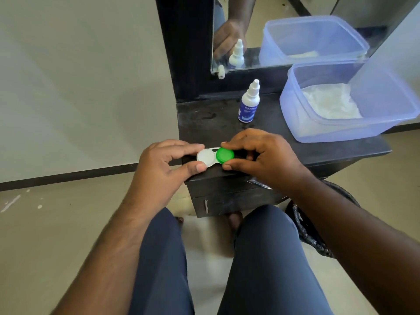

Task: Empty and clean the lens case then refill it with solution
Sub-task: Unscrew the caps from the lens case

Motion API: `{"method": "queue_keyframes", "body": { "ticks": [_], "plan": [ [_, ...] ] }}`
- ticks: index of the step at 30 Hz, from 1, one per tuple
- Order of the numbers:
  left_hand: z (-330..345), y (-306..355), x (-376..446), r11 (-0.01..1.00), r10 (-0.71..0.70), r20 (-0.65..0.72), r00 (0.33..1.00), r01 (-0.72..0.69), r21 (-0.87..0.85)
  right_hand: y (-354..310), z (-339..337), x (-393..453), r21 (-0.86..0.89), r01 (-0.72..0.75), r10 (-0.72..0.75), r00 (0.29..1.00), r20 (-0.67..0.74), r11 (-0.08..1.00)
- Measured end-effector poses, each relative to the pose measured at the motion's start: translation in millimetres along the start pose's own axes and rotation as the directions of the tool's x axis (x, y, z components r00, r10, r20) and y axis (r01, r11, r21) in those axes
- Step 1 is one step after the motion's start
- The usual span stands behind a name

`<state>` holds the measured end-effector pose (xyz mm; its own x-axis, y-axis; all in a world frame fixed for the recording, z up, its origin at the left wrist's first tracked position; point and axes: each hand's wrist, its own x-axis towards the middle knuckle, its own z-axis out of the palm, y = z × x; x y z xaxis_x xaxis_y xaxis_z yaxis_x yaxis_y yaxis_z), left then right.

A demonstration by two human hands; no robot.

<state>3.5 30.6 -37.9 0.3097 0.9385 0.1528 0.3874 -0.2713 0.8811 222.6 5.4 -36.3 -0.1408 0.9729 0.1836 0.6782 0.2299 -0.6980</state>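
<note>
A white lens case (210,158) with one white cap and one green cap (224,155) lies over the front left corner of a dark table (284,137). My left hand (163,164) pinches the white end between thumb and forefinger. My right hand (259,155) pinches the green cap with thumb and forefinger. Both caps sit on the case. A small white solution bottle (248,103) with a blue label stands upright behind the hands, its cap on.
A translucent blue plastic tub (295,123) holding white tissue (329,103) stands at the table's right. A mirror (295,30) rises behind the table. A black bin bag (313,235) lies on the floor to the right of my legs.
</note>
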Motion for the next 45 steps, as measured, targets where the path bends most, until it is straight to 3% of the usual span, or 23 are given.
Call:
{"method": "queue_keyframes", "body": {
  "ticks": [4, 6, 9, 15, 20, 25, 30, 34, 40, 45],
  "plan": [
    [-4, -1, -4, 1.000, 0.018, -0.077, 0.997, -0.016, 0.027, 0, 0, 0, 0.021, -0.019, 0.019, 1.000, 0.002, 1.000],
    [-6, -2, -2, 0.992, 0.055, -0.036, 0.998, -0.051, 0.114, 0, 1, 0, 0.031, -0.024, 0.024, 1.000, -0.007, 0.999],
    [-3, 2, -1, 0.997, 0.025, 0.049, 0.998, -0.029, 0.072, 1, 1, 0, 0.034, -0.033, 0.033, 0.999, -0.010, 0.999],
    [13, 2, -18, 0.996, 0.063, -0.166, 0.984, -0.053, 0.067, 1, 0, 0, 0.025, -0.019, 0.019, 1.000, -0.002, 1.000],
    [10, -1, -10, 0.995, 0.065, -0.056, 0.996, -0.061, 0.076, 2, -1, 1, 0.018, -0.016, 0.016, 1.000, 0.010, 1.000],
    [11, 4, -7, 1.000, 0.000, -0.143, 0.990, -0.001, -0.011, 2, -1, 0, 0.013, -0.015, 0.015, 1.000, 0.011, 1.000],
    [7, 16, 10, 0.998, 0.015, -0.201, 0.979, -0.027, -0.055, 2, -1, 0, 0.019, -0.014, 0.014, 1.000, 0.007, 1.000],
    [6, 17, 38, 0.986, 0.081, -0.168, 0.983, -0.055, 0.156, 2, -2, -1, 0.011, -0.010, 0.010, 1.000, 0.013, 1.000],
    [10, 7, 65, 0.944, 0.026, -0.105, 0.994, 0.010, 0.329, 2, -2, -1, 0.007, -0.008, 0.007, 1.000, 0.016, 1.000],
    [-5, 11, 53, 0.983, 0.005, -0.119, 0.993, 0.016, 0.181, 2, -2, -1, 0.005, -0.008, 0.008, 1.000, 0.015, 1.000]
  ]
}}
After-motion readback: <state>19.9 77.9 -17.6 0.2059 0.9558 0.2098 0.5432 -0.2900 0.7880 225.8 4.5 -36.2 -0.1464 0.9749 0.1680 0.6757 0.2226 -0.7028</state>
